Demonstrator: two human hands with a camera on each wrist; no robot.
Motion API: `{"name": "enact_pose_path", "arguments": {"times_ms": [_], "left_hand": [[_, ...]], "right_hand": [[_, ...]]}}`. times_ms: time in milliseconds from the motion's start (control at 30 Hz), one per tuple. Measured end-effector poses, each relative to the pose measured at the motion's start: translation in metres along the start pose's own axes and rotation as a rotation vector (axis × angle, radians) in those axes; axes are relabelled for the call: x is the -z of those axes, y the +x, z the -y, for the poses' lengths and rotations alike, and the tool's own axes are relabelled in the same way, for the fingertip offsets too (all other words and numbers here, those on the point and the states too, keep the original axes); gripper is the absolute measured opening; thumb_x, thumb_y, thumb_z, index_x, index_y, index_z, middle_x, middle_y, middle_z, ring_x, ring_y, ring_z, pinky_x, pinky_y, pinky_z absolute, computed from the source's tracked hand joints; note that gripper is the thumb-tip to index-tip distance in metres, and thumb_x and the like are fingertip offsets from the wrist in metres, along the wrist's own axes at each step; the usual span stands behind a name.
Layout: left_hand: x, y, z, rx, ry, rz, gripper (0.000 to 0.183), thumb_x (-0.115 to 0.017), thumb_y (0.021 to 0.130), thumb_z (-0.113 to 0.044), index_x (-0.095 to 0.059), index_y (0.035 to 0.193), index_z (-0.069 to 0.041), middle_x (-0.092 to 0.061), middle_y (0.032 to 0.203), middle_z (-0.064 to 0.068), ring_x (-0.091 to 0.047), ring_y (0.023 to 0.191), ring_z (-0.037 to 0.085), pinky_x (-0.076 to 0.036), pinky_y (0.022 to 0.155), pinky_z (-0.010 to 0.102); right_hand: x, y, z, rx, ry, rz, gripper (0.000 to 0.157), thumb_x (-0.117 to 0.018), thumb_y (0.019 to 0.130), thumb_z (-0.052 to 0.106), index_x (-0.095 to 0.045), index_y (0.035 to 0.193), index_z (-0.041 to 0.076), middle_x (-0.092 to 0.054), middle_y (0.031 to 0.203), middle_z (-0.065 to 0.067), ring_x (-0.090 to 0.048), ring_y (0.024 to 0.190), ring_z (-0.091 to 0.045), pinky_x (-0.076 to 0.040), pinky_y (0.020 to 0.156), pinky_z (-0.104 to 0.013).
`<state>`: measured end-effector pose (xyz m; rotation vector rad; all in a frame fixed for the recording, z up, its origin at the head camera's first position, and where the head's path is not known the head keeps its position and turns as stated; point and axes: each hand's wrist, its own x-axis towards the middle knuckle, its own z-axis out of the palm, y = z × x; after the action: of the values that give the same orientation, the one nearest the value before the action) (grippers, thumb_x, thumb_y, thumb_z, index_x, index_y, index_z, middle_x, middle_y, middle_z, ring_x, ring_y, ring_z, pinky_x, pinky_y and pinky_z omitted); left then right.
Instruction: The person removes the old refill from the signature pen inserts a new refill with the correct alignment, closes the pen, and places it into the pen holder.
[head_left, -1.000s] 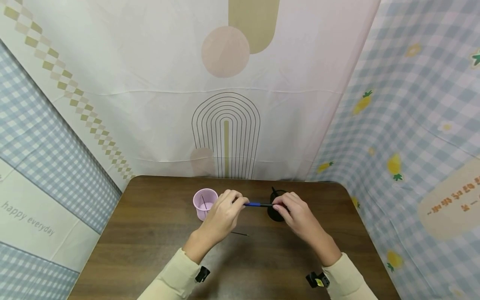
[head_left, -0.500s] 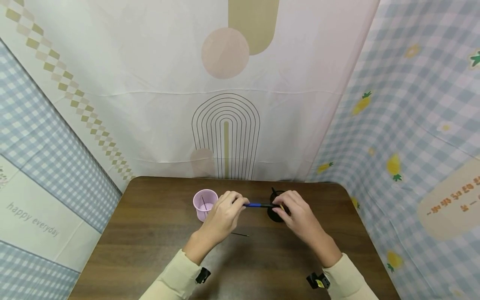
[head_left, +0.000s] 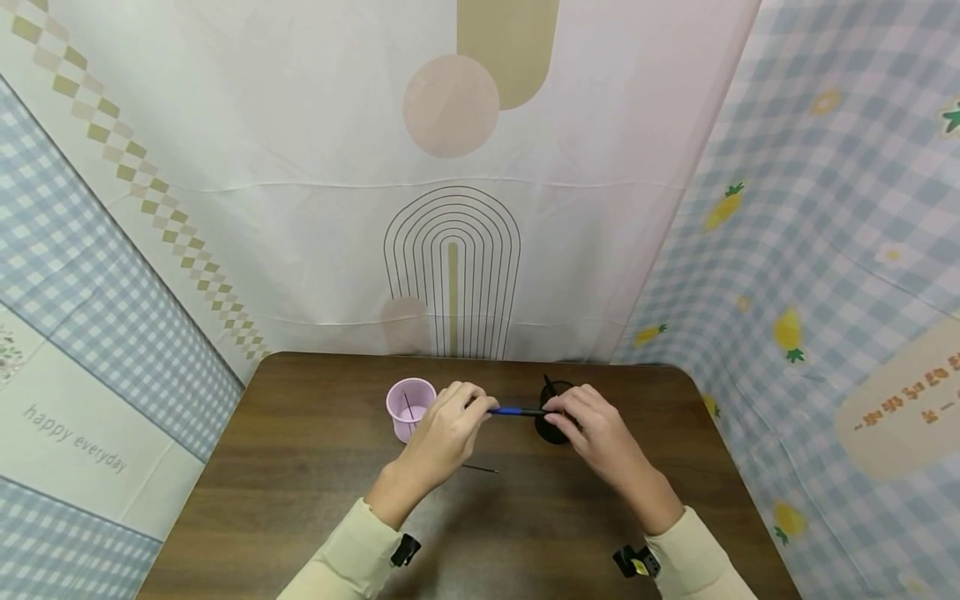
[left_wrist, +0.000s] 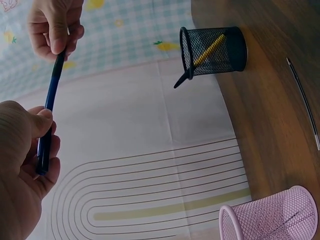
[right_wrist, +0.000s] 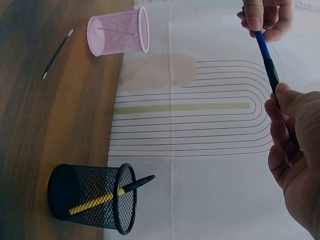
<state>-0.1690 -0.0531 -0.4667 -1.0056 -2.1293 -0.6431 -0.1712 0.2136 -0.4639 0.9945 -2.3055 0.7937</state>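
A blue pen (head_left: 511, 411) with a black grip section is held level above the table between both hands. My left hand (head_left: 447, 419) pinches its blue barrel; in the left wrist view the barrel's end sticks out below the thumb. At the black end, my right hand (head_left: 594, 423) pinches the pen between thumb and fingers, hiding its tip. Behind the right hand stands a black mesh pen cup (right_wrist: 90, 192) with a yellow and black pen (right_wrist: 100, 201) leaning in it. A pink mesh cup (head_left: 411, 408) beside the left hand contains a thin refill (right_wrist: 117, 31).
Another thin dark refill (left_wrist: 303, 102) lies on the brown wooden table (head_left: 300, 467), partly behind the left hand in the head view. A patterned cloth (head_left: 330, 250) hangs along the table's back edge, and checked cloths (head_left: 810, 250) hang at the sides.
Both hands stay nearly in place on the blue pen. The right fingers shift slightly on its black end; the cups and loose refill stay put.
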Motion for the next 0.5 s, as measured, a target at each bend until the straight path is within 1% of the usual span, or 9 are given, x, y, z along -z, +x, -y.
{"name": "enact_pose_path", "arguments": {"times_ms": [133,267,367,500], "left_hand": [[0.0003,0.0005,-0.0004,-0.017,0.007,-0.013,0.008,-0.069,0.093,-0.004,-0.07,0.101,-0.006,-0.065,0.094,0.003,-0.062,0.087,0.018,-0.051,0.071,0.03],[0.0007,0.0007,-0.0008,-0.015,0.008,-0.012,0.007,-0.066,0.097,-0.007,-0.07,0.102,-0.006,-0.065,0.094,0.003,-0.061,0.087,0.018,-0.05,0.071,0.03],[0.0009,0.0009,-0.0012,-0.004,0.002,-0.003,0.007,-0.065,0.098,-0.007,-0.07,0.102,-0.005,-0.065,0.095,0.003,-0.062,0.087,0.019,-0.05,0.071,0.03],[0.0011,0.0012,-0.0017,0.018,-0.011,0.007,0.006,-0.068,0.096,-0.006,-0.07,0.102,-0.006,-0.066,0.095,0.002,-0.062,0.089,0.019,-0.051,0.072,0.03]], "right_hand": [[-0.0003,-0.0005,-0.0008,0.004,0.001,0.006,0.017,-0.078,0.087,0.004,-0.073,0.101,0.011,-0.071,0.097,0.003,-0.061,0.09,-0.014,-0.046,0.08,-0.019],[0.0001,-0.0011,-0.0004,-0.006,-0.002,0.016,0.017,-0.078,0.088,0.003,-0.072,0.103,0.011,-0.071,0.098,0.004,-0.06,0.09,-0.013,-0.047,0.076,-0.021],[0.0004,-0.002,0.0004,-0.024,-0.011,0.035,0.022,-0.079,0.088,0.004,-0.071,0.108,0.01,-0.069,0.1,0.003,-0.058,0.089,-0.011,-0.048,0.071,-0.022],[0.0001,-0.0022,0.0008,-0.037,-0.031,0.06,0.031,-0.082,0.086,0.008,-0.069,0.113,0.009,-0.067,0.104,0.002,-0.057,0.09,-0.009,-0.051,0.071,-0.024]]}}
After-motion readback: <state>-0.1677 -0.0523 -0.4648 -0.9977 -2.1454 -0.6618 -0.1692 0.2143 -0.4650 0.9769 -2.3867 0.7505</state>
